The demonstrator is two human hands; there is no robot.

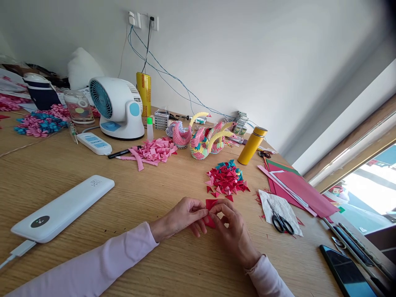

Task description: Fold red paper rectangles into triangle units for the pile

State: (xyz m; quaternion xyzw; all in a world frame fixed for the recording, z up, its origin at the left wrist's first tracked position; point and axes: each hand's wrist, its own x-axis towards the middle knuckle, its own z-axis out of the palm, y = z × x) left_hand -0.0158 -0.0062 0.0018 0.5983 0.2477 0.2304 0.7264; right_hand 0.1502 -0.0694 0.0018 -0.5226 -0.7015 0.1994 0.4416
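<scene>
Between my two hands is a small piece of red paper [210,204], pinched from both sides above the wooden table [139,264]. My left hand [188,214] grips its left side with thumb and fingers. On the right side, my right hand [232,225] pinches it, hiding part of the paper. Just beyond my fingers lies a heap of folded red, pink and teal paper triangles [227,179]. Black-handled scissors [281,222] rest on a crumpled white tissue [266,202] to the right of my right hand.
Folded-paper swans [199,148] stand behind the heap, near pink paper pieces [159,150] and a yellow bottle [252,146]. A white fan [120,107] and power bank [68,206] are on the left. Red paper sheets [309,189] and a phone [346,268] lie right.
</scene>
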